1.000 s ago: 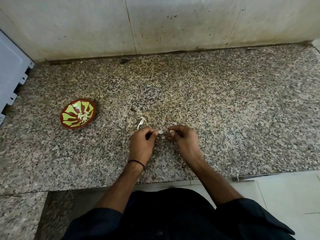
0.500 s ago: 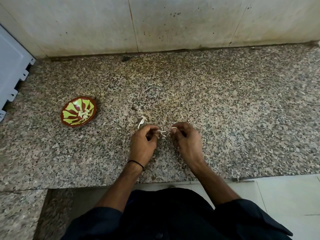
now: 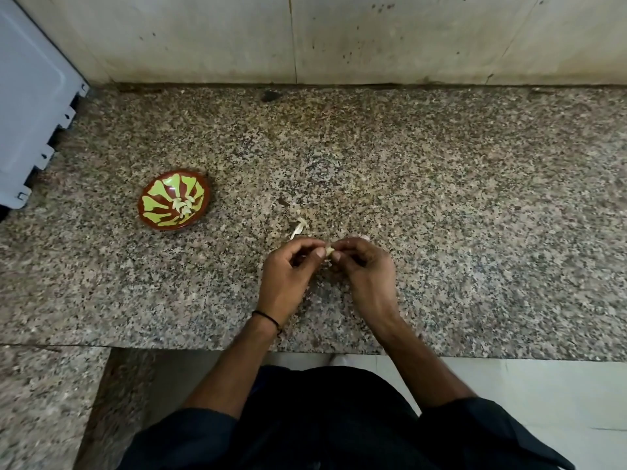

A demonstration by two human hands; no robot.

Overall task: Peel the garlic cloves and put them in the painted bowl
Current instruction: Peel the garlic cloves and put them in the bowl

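Head view: fingers [image 3: 353,247] of the left hand [image 3: 288,276] and right hand [image 3: 364,269] pinch one garlic clove [image 3: 329,250] between them above the table [image 3: 441,198], well right of the painted bowl [image 3: 174,200], which holds peeled cloves [image 3: 183,206]. Risk: a sharp tug on the skin could flick the small clove out of the pinch and off the table's near edge.

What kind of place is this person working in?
Probably a home kitchen: a speckled grey granite counter against a stained pale stone wall, a red-brown bowl painted green holding peeled garlic cloves, and the left hand and right hand pinching another garlic clove.

Speckled granite counter [image 3: 441,198] against stained pale wall [image 3: 373,35]; grey-blue panel [image 3: 30,96] far left; white floor tiles [image 3: 543,395] below.
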